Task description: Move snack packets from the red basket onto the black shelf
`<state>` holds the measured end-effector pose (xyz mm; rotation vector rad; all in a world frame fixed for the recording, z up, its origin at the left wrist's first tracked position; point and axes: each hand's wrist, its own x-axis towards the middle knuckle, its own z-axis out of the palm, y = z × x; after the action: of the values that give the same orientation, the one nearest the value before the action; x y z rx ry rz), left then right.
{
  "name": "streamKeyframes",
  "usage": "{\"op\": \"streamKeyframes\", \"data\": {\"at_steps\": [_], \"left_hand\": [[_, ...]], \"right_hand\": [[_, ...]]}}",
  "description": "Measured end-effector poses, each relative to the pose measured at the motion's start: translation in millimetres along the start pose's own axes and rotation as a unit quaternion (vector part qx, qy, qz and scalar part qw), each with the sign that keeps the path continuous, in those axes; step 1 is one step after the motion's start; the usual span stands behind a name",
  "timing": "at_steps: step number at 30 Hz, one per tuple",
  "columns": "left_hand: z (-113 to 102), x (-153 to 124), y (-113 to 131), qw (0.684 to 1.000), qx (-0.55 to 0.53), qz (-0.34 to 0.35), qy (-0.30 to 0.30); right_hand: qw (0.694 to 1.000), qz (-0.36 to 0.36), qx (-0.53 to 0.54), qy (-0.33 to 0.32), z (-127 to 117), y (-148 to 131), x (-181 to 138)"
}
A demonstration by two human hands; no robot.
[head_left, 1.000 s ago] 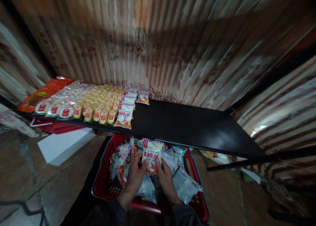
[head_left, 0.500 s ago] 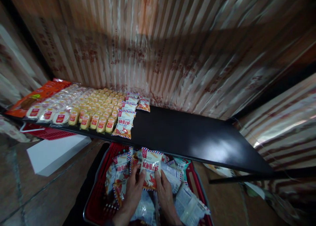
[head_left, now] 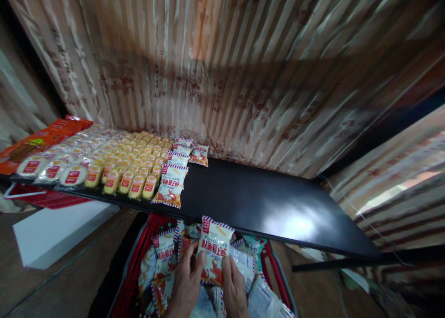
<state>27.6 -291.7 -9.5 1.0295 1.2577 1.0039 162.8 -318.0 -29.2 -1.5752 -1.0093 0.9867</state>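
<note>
Between both hands I hold one snack bag (head_left: 216, 246), white and orange with a striped top edge and red lettering. My left hand (head_left: 187, 276) grips its left side, thumb on the front. On the right side, my right hand (head_left: 233, 281) pinches it the same way. The bag is above a red shopping basket (head_left: 125, 288) filled with more bags of this sort, some lying back side up. On the black shelf (head_left: 243, 193) beyond, several matching snack bags (head_left: 170, 184) lie in a column, with one more bag (head_left: 199, 155) at the back beside it.
Rows of small wrapped yellow cakes (head_left: 111, 181) and round white-wrapped cakes (head_left: 73, 174) cover the shelf's left part. An orange package (head_left: 41, 139) lies at the far left end. A white box (head_left: 62, 232) stands on the floor below. Striped sheeting (head_left: 208, 77) hangs behind the shelf.
The view has tilted up slightly, so the shelf and its goods appear lower and a little left. Both hands still hold the same snack bag above the basket.
</note>
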Motion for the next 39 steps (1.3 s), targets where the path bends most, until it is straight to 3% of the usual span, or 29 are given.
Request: {"op": "streamKeyframes", "data": {"at_steps": [7, 14, 21, 27, 39], "left_hand": [[-0.1, 15.6, 21.0, 0.999, -0.007, 0.034, 0.026], [5.2, 32.7, 26.9, 0.997, -0.021, 0.064, 0.032], [10.2, 49.2, 47.7, 0.993, -0.005, 0.11, 0.051], [11.2, 62.2, 57.1, 0.988, 0.027, 0.137, 0.069], [11.8, 89.5, 65.2, 0.969, 0.127, 0.188, 0.102]], "right_hand": [[0.997, -0.067, -0.015, 0.03, 1.1, -26.2, 7.5], [0.995, -0.069, -0.057, 0.034, 1.4, -46.8, 29.7], [0.991, -0.086, -0.103, 0.025, 1.0, -72.4, 52.8], [0.987, -0.097, -0.111, 0.061, 7.6, -76.2, 71.9], [0.982, -0.1, -0.154, 0.051, 15.3, -82.8, 112.6]]}}
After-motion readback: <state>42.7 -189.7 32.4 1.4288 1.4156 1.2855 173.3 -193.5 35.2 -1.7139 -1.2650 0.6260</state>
